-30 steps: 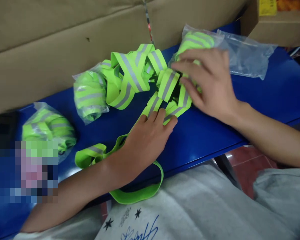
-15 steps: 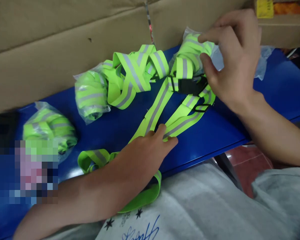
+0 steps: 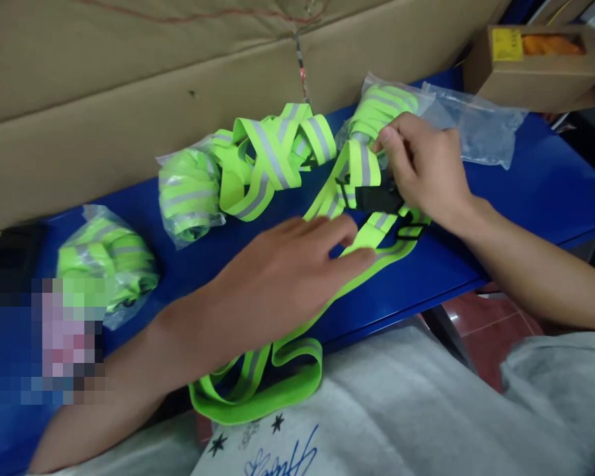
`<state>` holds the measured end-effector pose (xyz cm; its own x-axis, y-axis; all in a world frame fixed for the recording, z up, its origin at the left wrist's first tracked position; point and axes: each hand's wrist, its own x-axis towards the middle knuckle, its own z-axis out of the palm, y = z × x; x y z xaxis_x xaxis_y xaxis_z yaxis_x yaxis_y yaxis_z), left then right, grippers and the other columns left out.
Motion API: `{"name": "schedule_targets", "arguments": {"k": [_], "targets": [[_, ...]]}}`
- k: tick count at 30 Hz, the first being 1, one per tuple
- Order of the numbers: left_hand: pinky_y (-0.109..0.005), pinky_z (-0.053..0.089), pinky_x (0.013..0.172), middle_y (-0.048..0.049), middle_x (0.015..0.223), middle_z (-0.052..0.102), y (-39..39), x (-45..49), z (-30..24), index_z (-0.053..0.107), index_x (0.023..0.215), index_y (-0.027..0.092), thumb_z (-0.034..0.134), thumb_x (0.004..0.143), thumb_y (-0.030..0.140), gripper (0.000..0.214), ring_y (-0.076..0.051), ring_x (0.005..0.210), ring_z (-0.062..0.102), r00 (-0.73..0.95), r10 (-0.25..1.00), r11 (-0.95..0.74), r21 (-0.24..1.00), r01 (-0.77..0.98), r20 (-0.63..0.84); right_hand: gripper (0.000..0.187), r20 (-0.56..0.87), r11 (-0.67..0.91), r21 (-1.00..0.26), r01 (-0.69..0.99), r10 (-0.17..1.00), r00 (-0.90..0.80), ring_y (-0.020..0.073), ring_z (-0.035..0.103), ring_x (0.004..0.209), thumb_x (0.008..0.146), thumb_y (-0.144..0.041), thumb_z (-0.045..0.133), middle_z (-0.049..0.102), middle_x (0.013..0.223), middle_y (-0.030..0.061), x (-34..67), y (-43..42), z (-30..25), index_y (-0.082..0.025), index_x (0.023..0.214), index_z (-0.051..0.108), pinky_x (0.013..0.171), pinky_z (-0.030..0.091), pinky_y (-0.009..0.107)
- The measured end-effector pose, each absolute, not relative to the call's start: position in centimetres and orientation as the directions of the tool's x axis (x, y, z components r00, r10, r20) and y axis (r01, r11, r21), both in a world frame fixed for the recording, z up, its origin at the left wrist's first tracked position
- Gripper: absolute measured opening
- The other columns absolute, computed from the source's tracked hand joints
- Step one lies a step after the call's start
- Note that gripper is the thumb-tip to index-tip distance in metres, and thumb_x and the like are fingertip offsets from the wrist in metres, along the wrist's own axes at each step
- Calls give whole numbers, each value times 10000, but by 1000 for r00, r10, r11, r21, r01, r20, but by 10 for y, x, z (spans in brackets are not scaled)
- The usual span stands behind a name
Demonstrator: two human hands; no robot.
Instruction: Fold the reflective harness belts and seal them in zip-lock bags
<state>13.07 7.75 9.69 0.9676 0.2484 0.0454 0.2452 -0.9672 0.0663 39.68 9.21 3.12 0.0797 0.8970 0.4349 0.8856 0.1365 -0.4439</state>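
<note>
A neon-green reflective strap harness (image 3: 361, 168) with grey stripes and a black buckle (image 3: 377, 197) lies across the blue table (image 3: 535, 192). My right hand (image 3: 424, 170) pinches the strap's folded end just above the buckle. My left hand (image 3: 282, 277) lies flat, fingers stretched out, over the two straps that run down toward the table's front edge. A strap loop (image 3: 258, 387) hangs off that edge onto my lap.
A loose tangle of the same strap (image 3: 272, 155) lies behind. Bagged straps sit at the left (image 3: 106, 261), middle (image 3: 188, 192) and back right (image 3: 384, 102), beside an empty clear bag (image 3: 480, 129). Cardboard (image 3: 129, 99) walls the back; a small box (image 3: 535, 66) stands at the far right.
My right hand came back down from the bagged strap and pinched the strap end by the buckle. My left hand slid right over the straps, and the loop slid further off the edge.
</note>
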Motion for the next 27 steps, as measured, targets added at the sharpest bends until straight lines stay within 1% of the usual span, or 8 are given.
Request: {"name": "schedule_targets", "arguments": {"k": [3,5,9,11,13,17,22,27], "targets": [[-533,505,1103,-118,1414,662,81,142,94,641,1336,254,502,1045,200,327,-321,1319,633,907,315,-931,-95,352,279,480,400,235,-624,745,915,46,188,648,636,1104,-631,339,738,809,24,377,84,29,-264,1121,647,678,532,369],[-607,410,1211,-114,1521,599,81,148,83,617,1365,262,520,1035,202,349,-342,1449,544,892,342,-916,-106,387,294,452,383,269,-678,684,924,17,195,671,685,1107,-615,352,751,883,30,364,77,27,-265,1148,635,681,547,370],[-546,460,1189,-140,1535,571,86,153,59,619,1322,225,529,1017,189,320,-332,1476,518,894,359,-924,-33,381,269,370,407,335,-726,601,913,-18,185,676,712,1119,-527,396,735,911,37,356,71,28,-245,1146,633,693,565,349],[-492,509,1138,-153,1496,583,92,152,55,625,1277,199,534,1014,199,278,-317,1425,555,856,418,-903,33,429,305,381,452,381,-663,645,890,-62,207,704,809,1117,-517,396,742,974,61,359,68,32,-235,1208,635,766,581,370],[-449,521,1127,-158,1438,599,98,150,56,627,1219,173,546,1005,196,231,-288,1361,586,799,486,-869,97,485,353,424,491,441,-526,728,856,-164,265,712,1066,1102,-538,414,740,1173,109,364,66,38,-236,1305,631,940,569,433],[-406,532,1113,-142,1386,600,106,145,63,612,1103,188,590,967,189,138,-243,1288,592,724,552,-827,157,540,414,623,492,567,-266,780,775,-396,366,568,1391,1040,-602,539,608,1494,173,367,61,42,-195,1512,534,1140,452,545],[-438,546,1100,-156,1476,566,108,143,61,604,1110,189,549,980,177,142,-269,1338,607,760,552,-826,95,556,343,669,397,528,-188,828,812,-428,435,507,1446,1061,-542,508,546,1572,164,360,60,33,-239,1644,388,1149,381,639],[-432,604,963,-159,1478,578,112,140,70,601,1239,203,551,997,196,247,-326,1308,646,824,506,-844,-52,534,257,619,393,495,-156,855,825,-406,417,550,1400,1080,-521,460,583,1534,142,358,61,34,-244,1632,412,1144,393,627]]}}
